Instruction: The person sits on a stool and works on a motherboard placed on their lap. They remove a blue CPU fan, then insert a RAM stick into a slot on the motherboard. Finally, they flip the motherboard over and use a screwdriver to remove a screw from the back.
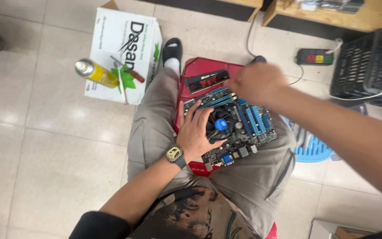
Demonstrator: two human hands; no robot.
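Note:
A computer motherboard point(248, 128) with blue slots lies on my lap over a red stool point(195, 68). My left hand point(195, 130) rests flat on the board's left side, fingers against the round black cooler fan point(219, 125) with its blue centre. My right hand point(256, 82) hovers over the board's far edge, fingers curled near the blue memory slots; whether it holds anything is hidden. A black memory stick with red markings point(207, 80) lies on the stool just left of that hand.
A white cardboard box point(124, 48) stands on the tiled floor at left, with a yellow spray can point(96, 73) and a small tool on top. A power strip point(317, 56), a black crate point(368, 66) and a blue basket point(312, 146) are at right.

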